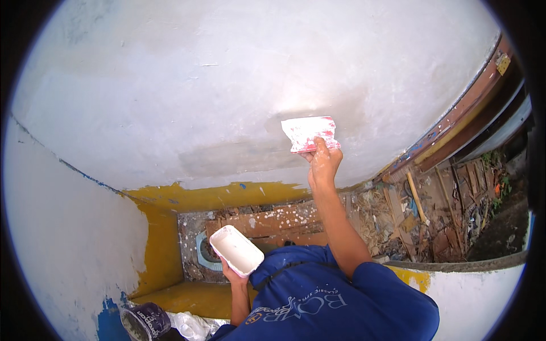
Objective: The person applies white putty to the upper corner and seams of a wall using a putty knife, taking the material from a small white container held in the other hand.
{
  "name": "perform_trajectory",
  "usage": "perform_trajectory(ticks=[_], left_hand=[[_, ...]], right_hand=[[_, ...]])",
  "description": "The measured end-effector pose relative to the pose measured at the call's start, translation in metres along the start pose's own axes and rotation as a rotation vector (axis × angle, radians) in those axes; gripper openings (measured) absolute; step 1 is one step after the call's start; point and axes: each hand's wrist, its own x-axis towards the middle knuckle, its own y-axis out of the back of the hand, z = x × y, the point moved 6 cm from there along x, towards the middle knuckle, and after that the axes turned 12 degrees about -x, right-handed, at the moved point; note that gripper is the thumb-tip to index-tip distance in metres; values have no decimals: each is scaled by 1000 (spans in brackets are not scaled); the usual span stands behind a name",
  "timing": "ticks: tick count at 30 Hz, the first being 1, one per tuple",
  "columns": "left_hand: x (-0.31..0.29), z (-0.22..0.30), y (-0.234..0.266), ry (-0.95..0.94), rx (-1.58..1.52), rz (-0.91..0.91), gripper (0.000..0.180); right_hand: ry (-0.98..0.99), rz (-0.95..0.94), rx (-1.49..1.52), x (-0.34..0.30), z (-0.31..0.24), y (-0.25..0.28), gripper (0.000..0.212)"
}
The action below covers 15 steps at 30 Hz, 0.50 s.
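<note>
Patchy whitish wall [170, 85], left hand [232, 274] holding white tub [227, 233], whitish inside

Paint-spattered floor [188, 226], brown boards [278, 218] lying across it near a pale blue basin [201, 248]; wood scraps [417, 199] scattered at right.

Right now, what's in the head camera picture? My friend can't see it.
A right hand holds a red, white-smeared spreader up at a pale wall. The left hand holds a white tub lower down, and yellow paint edges the wall's bottom.
</note>
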Motion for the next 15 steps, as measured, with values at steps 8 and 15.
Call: perform_trajectory(ticks=[8,15], left_hand=[[9,5,9,-6,-2,40,60],[5,2,2,21,-14,38,60]], right_hand=[[4,-80,13,39,-19,-31,14],[104,-113,32,22,-69,-3,21]])
